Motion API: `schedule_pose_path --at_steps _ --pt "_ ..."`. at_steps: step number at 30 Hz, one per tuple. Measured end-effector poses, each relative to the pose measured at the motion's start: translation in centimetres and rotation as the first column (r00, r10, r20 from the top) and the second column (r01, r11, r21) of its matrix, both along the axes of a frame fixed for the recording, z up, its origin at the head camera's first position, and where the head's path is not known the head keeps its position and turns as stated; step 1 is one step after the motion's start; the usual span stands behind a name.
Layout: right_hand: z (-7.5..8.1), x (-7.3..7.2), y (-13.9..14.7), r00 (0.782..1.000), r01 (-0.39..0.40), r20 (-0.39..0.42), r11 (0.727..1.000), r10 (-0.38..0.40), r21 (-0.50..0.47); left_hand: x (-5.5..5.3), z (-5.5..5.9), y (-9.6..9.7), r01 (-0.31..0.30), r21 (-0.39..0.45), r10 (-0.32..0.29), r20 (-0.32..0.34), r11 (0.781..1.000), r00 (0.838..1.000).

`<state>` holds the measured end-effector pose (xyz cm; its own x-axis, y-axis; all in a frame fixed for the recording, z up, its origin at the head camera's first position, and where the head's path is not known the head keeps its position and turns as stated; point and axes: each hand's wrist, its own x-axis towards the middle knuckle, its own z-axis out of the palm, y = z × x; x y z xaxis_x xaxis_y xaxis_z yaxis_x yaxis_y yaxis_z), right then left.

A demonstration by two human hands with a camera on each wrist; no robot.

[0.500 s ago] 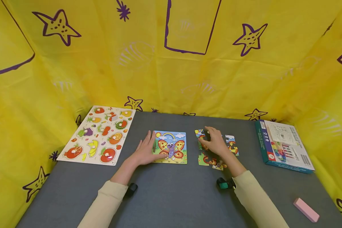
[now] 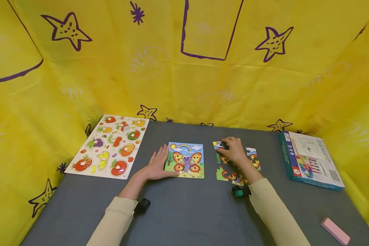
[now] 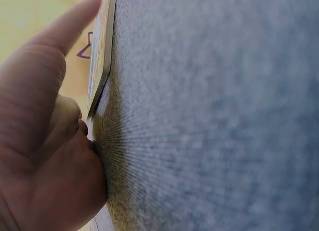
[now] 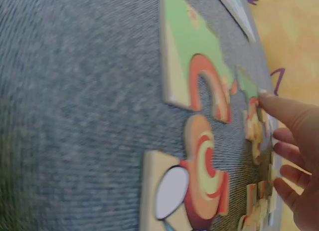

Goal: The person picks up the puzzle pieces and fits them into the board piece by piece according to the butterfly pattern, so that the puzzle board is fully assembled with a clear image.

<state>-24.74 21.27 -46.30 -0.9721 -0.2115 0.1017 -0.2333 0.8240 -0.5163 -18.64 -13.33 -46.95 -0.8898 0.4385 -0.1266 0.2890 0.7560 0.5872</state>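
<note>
A square butterfly picture puzzle (image 2: pixel 188 160) lies on the grey table in the head view. My left hand (image 2: pixel 156 165) rests along its left side, fingers extended, with the thumb reaching over the lower edge. To the right, my right hand (image 2: pixel 236 152) is over a group of loose jigsaw pieces, its thumb and forefinger beside a piece with a sun (image 2: pixel 217 145). In the right wrist view the thumb and fingers stand apart among the pieces. A green-and-red piece (image 4: pixel 182 51) lies nearer that camera. The palm hides several pieces in the head view.
A fruit peg board (image 2: pixel 109 148) lies at the left. On the right side are a boxed set (image 2: pixel 313 160) and a pink block (image 2: pixel 336 231). A yellow patterned cloth (image 2: pixel 160 85) hangs around the table.
The right hand has drawn its fingers slightly closer together over the upper pieces. My left hand keeps its place at the butterfly puzzle. The whole head view has shifted slightly.
</note>
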Motion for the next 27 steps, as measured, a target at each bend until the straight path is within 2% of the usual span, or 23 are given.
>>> schedule_pose_path --at_steps 9,15,23,25,27 --pt "-0.4 -0.2 -0.2 0.999 0.037 -0.003 0.999 -0.037 -0.035 0.1 0.0 0.2 0.016 -0.042 -0.016 -0.005 0.999 1.000" --pt "-0.2 -0.1 -0.6 0.995 0.097 0.013 0.986 -0.096 -0.139 0.0 -0.2 0.0 0.019 -0.035 -0.020 -0.015 0.999 1.000" --pt "0.4 0.4 -2.0 0.981 0.161 -0.052 0.934 -0.187 -0.319 0.0 0.0 0.0 0.035 -0.042 -0.036 -0.007 0.998 0.999" --pt "0.6 0.4 -2.8 0.980 0.174 -0.027 0.913 -0.197 -0.368 0.0 0.0 0.0 0.034 -0.043 -0.035 -0.006 0.998 0.999" --pt "0.8 0.4 -3.9 0.980 0.191 0.033 0.885 -0.196 -0.424 0.1 0.0 0.0 0.034 -0.045 -0.035 -0.008 0.998 0.999"
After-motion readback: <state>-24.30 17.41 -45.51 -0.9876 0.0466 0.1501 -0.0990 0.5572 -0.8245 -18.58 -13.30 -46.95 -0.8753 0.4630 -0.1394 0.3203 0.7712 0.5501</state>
